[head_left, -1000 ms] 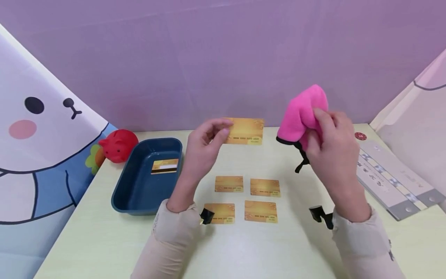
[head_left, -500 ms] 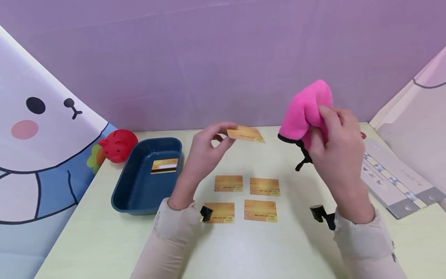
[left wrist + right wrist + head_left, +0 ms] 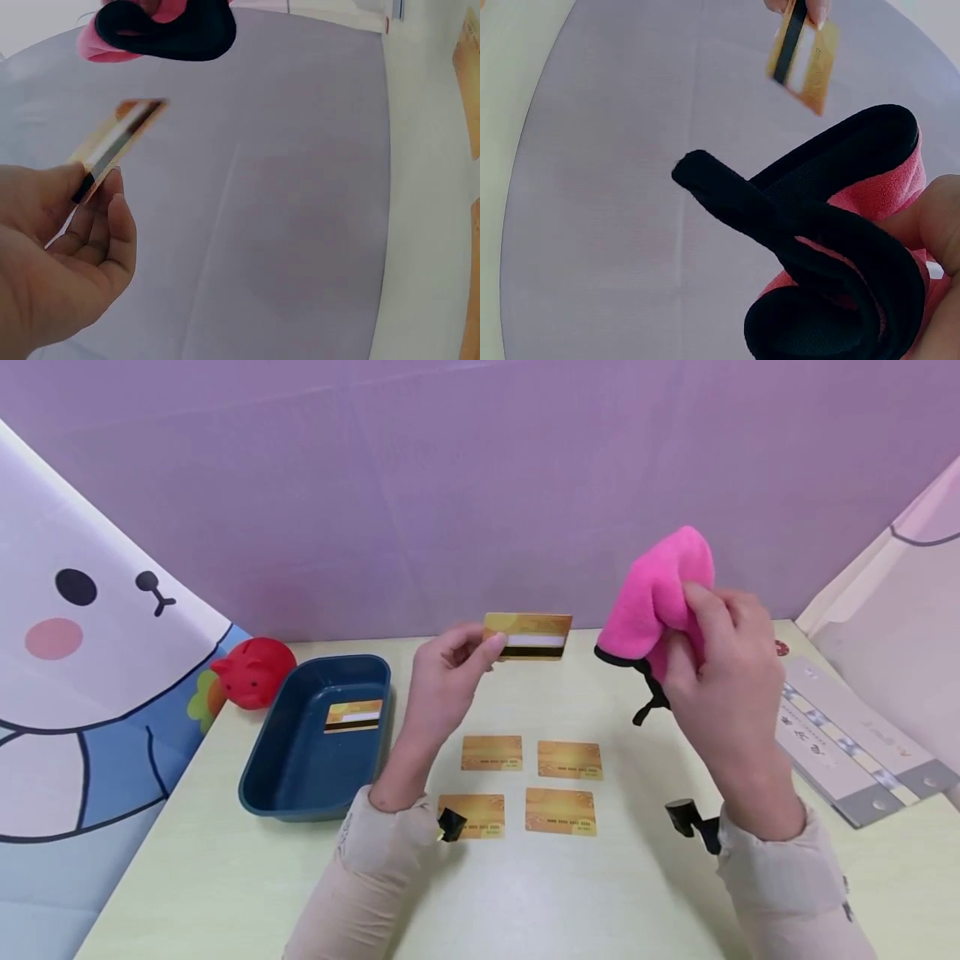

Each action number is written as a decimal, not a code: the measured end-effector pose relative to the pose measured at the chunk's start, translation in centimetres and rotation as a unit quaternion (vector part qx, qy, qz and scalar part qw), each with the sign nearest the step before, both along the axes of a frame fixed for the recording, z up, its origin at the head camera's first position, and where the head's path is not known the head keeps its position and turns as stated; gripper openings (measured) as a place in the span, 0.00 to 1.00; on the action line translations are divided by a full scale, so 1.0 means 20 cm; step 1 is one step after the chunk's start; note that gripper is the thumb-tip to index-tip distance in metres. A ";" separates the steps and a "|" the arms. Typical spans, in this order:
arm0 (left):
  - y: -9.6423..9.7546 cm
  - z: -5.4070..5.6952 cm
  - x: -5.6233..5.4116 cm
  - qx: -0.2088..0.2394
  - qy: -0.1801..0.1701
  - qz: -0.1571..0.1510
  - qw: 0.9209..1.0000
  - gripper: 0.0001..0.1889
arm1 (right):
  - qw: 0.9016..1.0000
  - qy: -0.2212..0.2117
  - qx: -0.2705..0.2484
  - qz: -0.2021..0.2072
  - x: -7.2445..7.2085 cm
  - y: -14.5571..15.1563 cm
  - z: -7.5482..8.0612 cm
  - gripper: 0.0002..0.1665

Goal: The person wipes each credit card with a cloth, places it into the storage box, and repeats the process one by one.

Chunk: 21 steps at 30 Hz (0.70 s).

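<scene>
My left hand (image 3: 448,681) pinches a gold plastic bank card (image 3: 528,637) by its left end, raised above the table. Its back faces me, with a black stripe and a white strip. In the left wrist view the same card (image 3: 124,142) sits between thumb and fingers. My right hand (image 3: 731,685) grips a bunched pink fleece cloth item (image 3: 660,597) with black trim, also raised. The right wrist view shows its black-edged opening (image 3: 840,225) and a black strap end. Several gold cards (image 3: 561,812) lie face up on the table, below and between my hands.
A dark blue tray (image 3: 258,806) on the left holds one card (image 3: 353,716) with its stripe up. Behind it stands a red piggy bank (image 3: 255,672). Toward the right edge lies a grey board (image 3: 851,739) beside a red chip (image 3: 782,648). A purple cloth backdrop (image 3: 450,510) closes the rear.
The card in my left hand has flipped from its numbered face to its striped back. My right hand has shifted slightly right with the pink cloth item. The table cards stay put.
</scene>
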<state>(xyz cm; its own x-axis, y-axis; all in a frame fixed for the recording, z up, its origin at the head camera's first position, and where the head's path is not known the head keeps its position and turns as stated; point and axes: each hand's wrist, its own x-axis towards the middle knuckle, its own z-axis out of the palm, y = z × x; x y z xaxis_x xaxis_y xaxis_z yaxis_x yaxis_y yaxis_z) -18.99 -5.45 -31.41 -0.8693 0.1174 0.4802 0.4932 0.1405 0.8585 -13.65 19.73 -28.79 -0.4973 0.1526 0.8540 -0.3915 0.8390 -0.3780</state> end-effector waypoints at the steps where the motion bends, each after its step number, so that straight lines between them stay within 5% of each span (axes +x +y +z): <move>1: 0.00 0.00 0.00 0.008 -0.002 -0.006 1.000 0.12 | 1.000 0.001 -0.001 0.001 0.00 0.00 0.00 0.17; 6: 0.03 -0.03 -0.01 0.033 0.009 -0.017 0.999 0.21 | 1.000 0.012 0.006 0.012 0.02 -0.03 0.01 0.16; 16: 0.13 -0.06 0.06 0.004 0.080 -0.025 0.997 0.15 | 0.992 0.041 0.091 0.083 0.05 -0.25 -0.05 0.17; 21: 0.16 -0.06 0.10 -0.026 0.089 -0.022 0.995 0.15 | 0.988 0.029 0.122 0.086 0.05 -0.30 -0.10 0.17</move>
